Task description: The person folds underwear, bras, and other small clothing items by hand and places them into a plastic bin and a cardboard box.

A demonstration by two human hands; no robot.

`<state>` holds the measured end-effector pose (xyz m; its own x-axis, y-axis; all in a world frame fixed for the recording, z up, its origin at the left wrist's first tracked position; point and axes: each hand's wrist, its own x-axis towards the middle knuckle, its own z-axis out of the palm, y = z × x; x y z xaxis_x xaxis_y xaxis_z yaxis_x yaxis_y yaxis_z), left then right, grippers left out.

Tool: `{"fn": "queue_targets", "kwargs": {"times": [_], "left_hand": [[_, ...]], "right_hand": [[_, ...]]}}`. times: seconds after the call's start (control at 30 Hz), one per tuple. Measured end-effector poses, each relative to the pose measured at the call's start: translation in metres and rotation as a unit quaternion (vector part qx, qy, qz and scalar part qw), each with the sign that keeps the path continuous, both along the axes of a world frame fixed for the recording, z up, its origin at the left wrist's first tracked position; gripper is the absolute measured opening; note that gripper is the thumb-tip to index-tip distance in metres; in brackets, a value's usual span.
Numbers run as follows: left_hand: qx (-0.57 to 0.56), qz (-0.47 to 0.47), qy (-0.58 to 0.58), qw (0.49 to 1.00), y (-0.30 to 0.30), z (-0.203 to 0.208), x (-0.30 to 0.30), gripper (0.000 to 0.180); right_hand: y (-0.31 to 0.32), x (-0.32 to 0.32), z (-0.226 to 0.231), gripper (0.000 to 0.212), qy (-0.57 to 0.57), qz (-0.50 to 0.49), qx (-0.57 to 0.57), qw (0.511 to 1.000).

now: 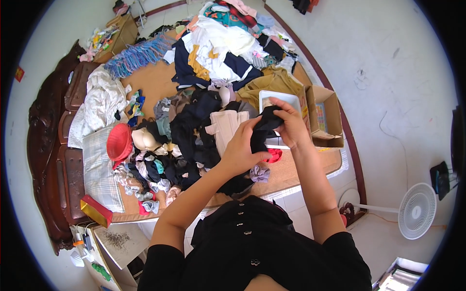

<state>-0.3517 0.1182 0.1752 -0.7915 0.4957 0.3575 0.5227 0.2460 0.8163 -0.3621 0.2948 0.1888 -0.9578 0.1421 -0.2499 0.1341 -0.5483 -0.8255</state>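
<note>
Left hand (239, 154) and right hand (294, 129) are both closed on a black garment (266, 122) — at two o'clock from centre — a white plastic bin (287, 96) just beyond, toward one o'clock.

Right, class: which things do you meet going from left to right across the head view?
Wooden headboard, red basket, beige bra, left hand, black cloth, right hand, cardboard box, white fan.
</note>
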Motion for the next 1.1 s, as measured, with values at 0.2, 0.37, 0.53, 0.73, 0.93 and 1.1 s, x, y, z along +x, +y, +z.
{"fn": "queue_targets", "kwargs": {"times": [0.2, 0.37, 0.53, 0.73, 0.93, 1.1], "left_hand": [[0.065, 0.081, 0.026, 0.994, -0.014, -0.001, -0.027, 0.035], [0.057, 0.105, -0.024, 0.993, -0.02, 0.004, -0.037, 0.029], [0.001, 0.035, 0.022, 0.999, -0.015, 0.01, -0.044, 0.018], [-0.106, -0.035, -0.06, 0.992, -0.032, 0.02, -0.053, 0.017], [-0.157, -0.073, -0.181, 0.968, -0.068, -0.006, -0.05, 0.01], [-0.083, -0.065, -0.146, 0.984, -0.062, -0.022, -0.045, 0.02]], "right_hand": [[-0.003, 0.011, -0.016, 0.028, -0.025, 0.068, 0.003, 0.997], [-0.013, 0.019, 0.005, 0.044, -0.022, 0.098, 0.336, 0.936], [-0.035, 0.016, 0.016, 0.057, 0.258, 0.047, 0.575, 0.775], [-0.015, 0.01, 0.002, 0.017, 0.165, 0.001, 0.467, 0.869], [0.021, 0.008, 0.008, 0.013, 0.114, -0.06, 0.175, 0.976], [0.019, 0.012, 0.01, 0.013, 0.112, -0.03, 0.122, 0.986]]}}
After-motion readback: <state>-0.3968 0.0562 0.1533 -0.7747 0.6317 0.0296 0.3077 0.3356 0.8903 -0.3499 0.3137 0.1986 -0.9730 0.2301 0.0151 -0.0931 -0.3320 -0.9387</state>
